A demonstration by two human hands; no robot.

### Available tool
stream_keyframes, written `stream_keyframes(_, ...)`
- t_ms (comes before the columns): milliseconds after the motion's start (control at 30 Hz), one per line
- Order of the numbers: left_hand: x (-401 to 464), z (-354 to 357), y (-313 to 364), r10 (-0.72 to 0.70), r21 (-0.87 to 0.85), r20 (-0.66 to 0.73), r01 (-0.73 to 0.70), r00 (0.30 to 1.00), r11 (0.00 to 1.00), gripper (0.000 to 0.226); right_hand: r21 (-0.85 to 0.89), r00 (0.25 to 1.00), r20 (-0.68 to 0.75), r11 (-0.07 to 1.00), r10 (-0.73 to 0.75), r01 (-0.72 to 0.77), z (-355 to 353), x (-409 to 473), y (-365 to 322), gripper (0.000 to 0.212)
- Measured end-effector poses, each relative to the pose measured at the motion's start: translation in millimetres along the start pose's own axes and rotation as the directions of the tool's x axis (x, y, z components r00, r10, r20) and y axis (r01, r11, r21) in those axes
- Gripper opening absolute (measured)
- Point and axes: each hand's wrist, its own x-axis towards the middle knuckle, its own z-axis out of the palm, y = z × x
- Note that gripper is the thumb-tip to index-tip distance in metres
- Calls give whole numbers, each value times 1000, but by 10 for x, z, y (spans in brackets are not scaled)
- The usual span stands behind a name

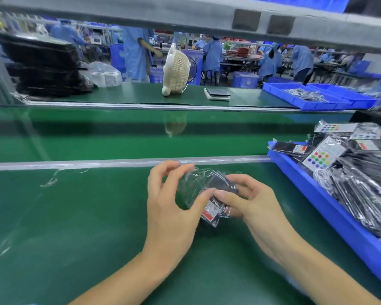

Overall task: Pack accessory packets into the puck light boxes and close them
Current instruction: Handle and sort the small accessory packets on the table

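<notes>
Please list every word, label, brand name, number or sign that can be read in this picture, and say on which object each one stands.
No text can be read.
Packet held by left hand and right hand: its red-and-white label is blurred.
Packets in the blue bin: red-and-white labels, too small to read.
Remote in the bin: coloured buttons, no legible marking.
Scale on the far bench: no readable display.

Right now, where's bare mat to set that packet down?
Bare green mat runs left of the left hand, up to the metal rail. Both hands, right hand included, hold the packet. Right side is crowded: the blue bin is heaped with packets.
</notes>
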Motion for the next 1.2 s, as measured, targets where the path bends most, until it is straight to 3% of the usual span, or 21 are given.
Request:
stream_keyframes(100,-2,11,-11,131,152,-17,-127,991,980,69,61,1000,-6,998,30,-30,-10,-3,-11,46)
stream_keyframes(167,44,-20,-12,128,144,-46,-121,991,982,61,107,995,79,992,64,-72,-17,-2,-25,39)
stream_keyframes(333,113,-61,-20,-154,-99,45,157,987,983,11,158,950,251,961,183,-227,-25,21,-1,32)
stream_keyframes(433,87,-32,-42,-178,-157,148,201,973,967,22,123,961,206,970,184,-212,-16,26,16,33)
stream_keyframes(500,66,-23,-51,-98,-142,162,121,982,982,33,80,978,146,983,151,-163,-29,38,20,30)
stream_keyframes(600,6,-3,-45,12,-104,189,8,982,995,30,89,986,138,991,89,-102,-47,39,9,29)
stream_keyframes(800,-11,-14,50,-71,-211,311,142,948,967,30,82,997,68,996,25,-31,-22,11,13,29)
stream_keyframes(967,28,-6,-36,-213,-119,358,271,909,955,18,40,1000,6,999,-19,19,13,-1,24,31)
stream_keyframes(1100,22,4,-37,-318,-149,517,450,794,881,14,-54,1000,10,998,-10,10,-34,35,19,34)
stream_keyframes(1200,17,7,-45,-330,-180,554,497,764,849,16,-59,997,75,998,-14,18,-70,32,-34,26)
